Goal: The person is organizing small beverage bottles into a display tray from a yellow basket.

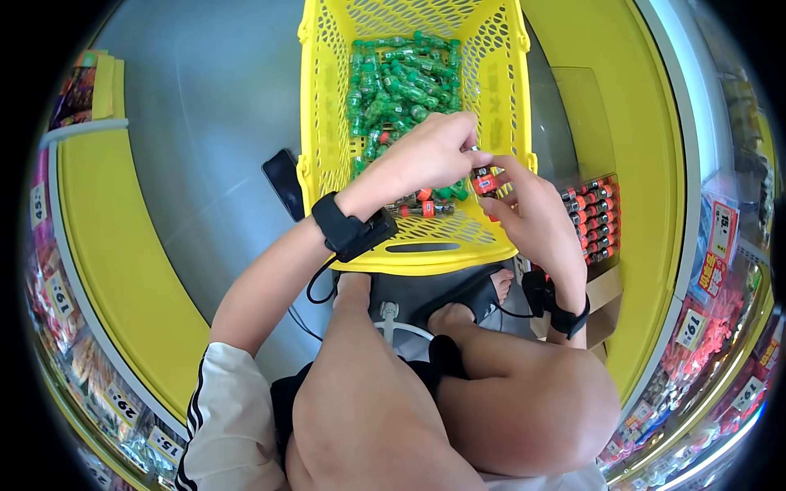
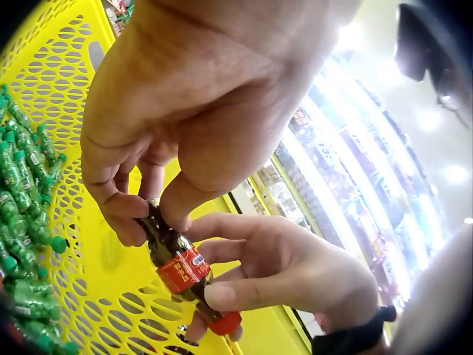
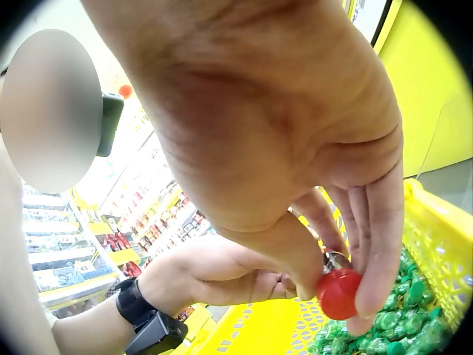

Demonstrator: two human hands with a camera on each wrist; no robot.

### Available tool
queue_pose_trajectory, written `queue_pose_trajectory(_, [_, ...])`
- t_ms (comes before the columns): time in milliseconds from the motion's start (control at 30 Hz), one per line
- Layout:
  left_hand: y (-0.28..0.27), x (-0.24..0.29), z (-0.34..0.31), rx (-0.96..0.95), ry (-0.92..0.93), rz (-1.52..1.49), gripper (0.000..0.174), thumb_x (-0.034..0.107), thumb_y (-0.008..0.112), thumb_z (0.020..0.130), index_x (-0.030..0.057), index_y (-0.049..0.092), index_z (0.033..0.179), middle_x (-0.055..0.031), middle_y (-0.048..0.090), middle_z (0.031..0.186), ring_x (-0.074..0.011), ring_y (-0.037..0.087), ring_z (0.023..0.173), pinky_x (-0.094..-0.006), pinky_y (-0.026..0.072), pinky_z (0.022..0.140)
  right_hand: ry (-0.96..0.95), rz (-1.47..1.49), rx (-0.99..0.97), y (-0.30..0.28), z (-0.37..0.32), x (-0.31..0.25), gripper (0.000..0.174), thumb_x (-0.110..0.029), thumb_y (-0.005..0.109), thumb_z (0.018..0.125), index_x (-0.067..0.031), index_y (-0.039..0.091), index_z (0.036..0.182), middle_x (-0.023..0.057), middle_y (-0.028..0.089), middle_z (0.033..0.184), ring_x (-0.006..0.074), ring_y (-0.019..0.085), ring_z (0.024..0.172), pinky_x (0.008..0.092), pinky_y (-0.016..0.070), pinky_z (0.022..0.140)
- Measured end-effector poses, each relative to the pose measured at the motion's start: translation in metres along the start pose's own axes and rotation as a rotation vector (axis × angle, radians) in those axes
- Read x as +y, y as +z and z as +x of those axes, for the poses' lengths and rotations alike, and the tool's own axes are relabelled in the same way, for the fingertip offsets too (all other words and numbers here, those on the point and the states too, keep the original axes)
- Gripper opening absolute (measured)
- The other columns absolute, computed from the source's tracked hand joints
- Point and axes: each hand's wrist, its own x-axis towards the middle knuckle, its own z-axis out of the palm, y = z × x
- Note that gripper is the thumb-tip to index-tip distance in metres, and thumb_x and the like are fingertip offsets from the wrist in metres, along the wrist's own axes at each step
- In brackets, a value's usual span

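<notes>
Both hands hold one small cola bottle [image 2: 181,268] with a dark body, red label and red cap, above the near right part of a yellow basket [image 1: 393,266]. My left hand [image 1: 438,147] pinches its base end between thumb and fingers, as the left wrist view shows. With thumb and fingers, my right hand [image 1: 536,204] grips the other end near the cap [image 3: 340,294]. Many small green bottles [image 1: 409,78] lie heaped inside the basket. A few dark bottles with red labels [image 1: 428,209] lie at the basket's near end, partly hidden by the left forearm.
To the right, a clear box [image 1: 602,221] holds rows of similar red-labelled bottles, with an open cardboard box [image 1: 604,303] beside it. A black phone [image 1: 283,182] lies on the floor left of the basket. Stocked shelves with yellow bases [image 1: 131,270] line both sides.
</notes>
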Motion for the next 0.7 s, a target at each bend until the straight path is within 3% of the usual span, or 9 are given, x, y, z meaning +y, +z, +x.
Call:
queue_pose_trajectory(33, [0.004,0.006,-0.002,0.029,0.052,0.004,0.035,0.025,0.081,0.1,-0.0028,0.061,0.093,-0.0172,0.069,0.078,-0.0294,0.066,0.069,-0.0424,0.0501,0.063,0.015,0.041,-0.012,-0.007,-0.006,-0.001,0.047,-0.005,0.079,0.095,-0.0014,0.06,0.138,0.0224,0.076,0.111,0.0372,0.08,0.092,0.0437,0.0622,0.077])
queue_pose_trajectory(67, [0.008,0.01,-0.002,0.019,0.056,0.01,0.035,0.025,0.081,0.1,-0.0028,0.061,0.093,-0.0172,0.069,0.078,-0.0294,0.066,0.069,-0.0424,0.0501,0.063,0.02,0.048,-0.003,-0.012,-0.01,0.003,0.047,-0.005,0.079,0.095,-0.0014,0.06,0.138,0.0224,0.076,0.111,0.0372,0.08,0.092,0.0437,0.0622,0.077])
queue_pose_trajectory(167, [0.017,0.029,-0.003,0.044,0.161,-0.004,0.033,0.023,0.079,0.101,-0.003,0.06,0.094,-0.0189,0.067,0.074,-0.0333,0.066,0.065,-0.0441,0.0488,0.063,0.012,0.169,-0.01,-0.024,-0.025,0.024,0.053,-0.004,0.079,0.095,-0.0013,0.058,0.144,0.0171,0.074,0.111,0.0221,0.08,0.081,0.0353,0.0606,0.07])
queue_pose_trajectory(333, [0.042,0.05,0.004,-0.008,0.253,0.033,0.026,0.021,0.074,0.103,-0.0011,0.062,0.098,-0.0199,0.066,0.074,-0.0376,0.068,0.069,-0.0463,0.0479,0.063,0.011,0.344,0.027,-0.031,-0.05,0.052,0.053,-0.005,0.079,0.095,0.0003,0.059,0.144,0.0173,0.075,0.112,0.0205,0.08,0.081,0.0328,0.0588,0.07])
queue_pose_trajectory(400, [0.054,0.049,0.011,0.074,0.48,0.086,0.024,0.024,0.074,0.103,0.0008,0.067,0.103,-0.0183,0.066,0.074,-0.0387,0.069,0.074,-0.0482,0.0463,0.064,-0.009,0.38,0.066,-0.033,-0.058,0.066,0.056,-0.006,0.08,0.094,-0.0001,0.058,0.146,0.016,0.075,0.111,0.0197,0.08,0.081,0.0317,0.0583,0.07])
queue_pose_trajectory(467, [0.059,0.058,0.011,0.023,0.467,0.11,0.023,0.026,0.074,0.102,0.003,0.071,0.106,-0.0159,0.065,0.073,-0.0345,0.068,0.073,-0.0464,0.0466,0.064,0.046,0.403,0.102,-0.036,-0.069,0.075,0.058,-0.007,0.081,0.095,-0.0002,0.058,0.148,0.0133,0.076,0.112,0.0166,0.078,0.083,0.0303,0.058,0.072])
queue_pose_trajectory(533, [0.058,0.078,0.01,-0.125,0.262,0.155,0.024,0.026,0.075,0.102,0.0026,0.072,0.104,-0.0143,0.065,0.072,-0.0303,0.066,0.07,-0.043,0.0484,0.065,0.07,0.556,0.118,-0.039,-0.078,0.086,0.055,-0.01,0.083,0.096,0.0004,0.061,0.145,0.01,0.076,0.113,0.0138,0.076,0.088,0.03,0.0591,0.076])
queue_pose_trajectory(567, [0.062,0.079,0.012,-0.116,0.292,0.175,0.025,0.026,0.077,0.101,0.0014,0.071,0.103,-0.0129,0.064,0.07,-0.0251,0.064,0.067,-0.0394,0.0485,0.064,0.139,0.74,0.1,-0.039,-0.082,0.094,0.048,-0.011,0.083,0.098,0.0005,0.064,0.141,0.0072,0.076,0.114,0.012,0.074,0.095,0.0286,0.0599,0.084])
queue_pose_trajectory(700, [0.079,0.091,0.019,-0.211,0.252,0.132,0.032,0.024,0.083,0.097,-0.003,0.066,0.101,-0.0112,0.062,0.064,-0.0212,0.061,0.058,-0.0366,0.0451,0.056,0.124,0.858,0.21,-0.039,-0.099,0.127,0.033,-0.01,0.082,0.1,-0.0005,0.07,0.13,0.0055,0.076,0.117,0.0106,0.073,0.106,0.0273,0.0594,0.096])
